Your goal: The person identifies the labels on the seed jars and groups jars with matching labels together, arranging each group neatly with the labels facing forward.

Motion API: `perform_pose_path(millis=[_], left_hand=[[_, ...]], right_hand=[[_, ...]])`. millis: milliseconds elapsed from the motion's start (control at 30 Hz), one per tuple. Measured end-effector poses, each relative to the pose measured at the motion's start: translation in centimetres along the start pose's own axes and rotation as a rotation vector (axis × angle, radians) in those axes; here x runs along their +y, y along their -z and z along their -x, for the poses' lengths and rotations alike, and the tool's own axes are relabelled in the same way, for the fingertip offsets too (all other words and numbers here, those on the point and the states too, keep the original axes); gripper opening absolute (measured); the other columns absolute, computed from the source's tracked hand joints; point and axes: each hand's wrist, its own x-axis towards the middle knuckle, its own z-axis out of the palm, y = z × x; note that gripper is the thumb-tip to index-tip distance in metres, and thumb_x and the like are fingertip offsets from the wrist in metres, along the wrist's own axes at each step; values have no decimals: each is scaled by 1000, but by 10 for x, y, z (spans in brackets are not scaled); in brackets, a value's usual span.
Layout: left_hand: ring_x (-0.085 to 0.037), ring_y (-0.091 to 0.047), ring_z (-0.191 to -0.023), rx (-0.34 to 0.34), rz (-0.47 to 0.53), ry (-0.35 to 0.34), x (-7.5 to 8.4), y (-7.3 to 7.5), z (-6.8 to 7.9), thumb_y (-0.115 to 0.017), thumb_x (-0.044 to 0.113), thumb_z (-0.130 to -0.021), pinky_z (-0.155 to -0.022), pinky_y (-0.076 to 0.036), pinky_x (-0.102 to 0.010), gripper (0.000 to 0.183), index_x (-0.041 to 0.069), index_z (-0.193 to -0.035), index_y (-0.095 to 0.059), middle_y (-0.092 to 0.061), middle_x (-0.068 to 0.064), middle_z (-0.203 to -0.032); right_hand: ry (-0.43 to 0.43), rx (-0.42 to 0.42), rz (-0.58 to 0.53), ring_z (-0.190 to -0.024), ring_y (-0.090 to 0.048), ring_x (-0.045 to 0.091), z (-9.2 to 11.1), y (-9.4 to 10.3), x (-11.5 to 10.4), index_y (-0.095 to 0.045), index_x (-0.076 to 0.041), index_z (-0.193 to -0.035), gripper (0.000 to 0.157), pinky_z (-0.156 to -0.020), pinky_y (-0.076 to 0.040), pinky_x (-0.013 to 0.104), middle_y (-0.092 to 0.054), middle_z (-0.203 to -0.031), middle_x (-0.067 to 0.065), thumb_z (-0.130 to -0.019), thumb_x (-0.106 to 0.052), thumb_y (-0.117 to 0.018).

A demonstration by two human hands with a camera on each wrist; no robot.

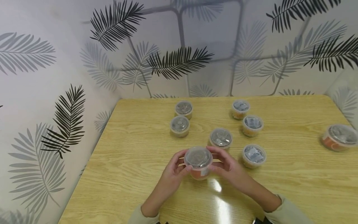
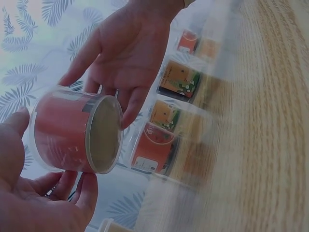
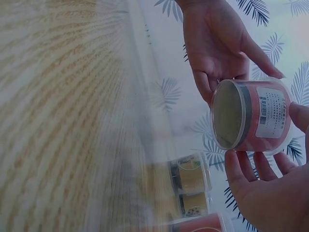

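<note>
A clear round plastic tub with a red label (image 1: pixel 198 160) is held above the tabletop, its lid facing up in the head view. My left hand (image 1: pixel 174 174) grips one side, fingers and thumb curved round it. On the opposite side, my right hand (image 1: pixel 227 165) holds it the same way. The left wrist view shows the tub's red wrap (image 2: pixel 63 130) and its bare underside. A white printed sticker (image 3: pixel 271 112) shows on its side in the right wrist view. Just behind the held tub stands another lidded tub (image 1: pixel 221 138), near my right fingertips.
On the wooden table (image 1: pixel 126 165), two tubs stand back left, one of them a grey-lidded tub (image 1: pixel 180 125). Right of centre are more, including a small tub (image 1: pixel 254 156) beside my right forearm. A larger red-labelled tub (image 1: pixel 339 137) sits far right. Patterned wall covering (image 1: pixel 167 34) borders the table.
</note>
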Motion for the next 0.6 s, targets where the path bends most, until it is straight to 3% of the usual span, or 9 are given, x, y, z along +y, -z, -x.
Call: perform_pose_path(millis=[133,300,467,600], left_hand=[[-26,-40,-121,-36,9,-29,-15,1,-2,-58,7,-92,-99,-39,-33,59,4,-142,-27,-34,-13,-138],[-21,-37,-124,-76,-30,-83,-28,1,-2,-63,24,-90,-103,-34,-33,67,11,-144,-26,-35,-8,-139],[-20,-33,-130,-116,-59,-144,-29,1,-1,-65,37,-86,-107,-28,-33,75,13,-145,-25,-34,-6,-142],[-19,-32,-132,-135,-72,-142,-28,0,0,-65,39,-84,-108,-26,-33,78,14,-145,-23,-34,-4,-142]], right_hand=[[-17,-16,26,-122,-42,29,0,0,3,-33,-4,-141,58,-97,-41,33,-38,-138,14,-89,-1,-60],[-55,-87,76,-127,-37,28,0,-2,6,-27,-11,-145,66,-101,-36,30,-34,-143,10,-89,-6,-62],[-72,-148,90,-131,-32,30,1,-5,8,-22,-17,-147,74,-104,-30,45,-28,-147,8,-88,-9,-65],[-69,-162,87,-133,-30,30,2,-7,9,-21,-19,-148,76,-104,-28,50,-28,-148,8,-87,-9,-66]])
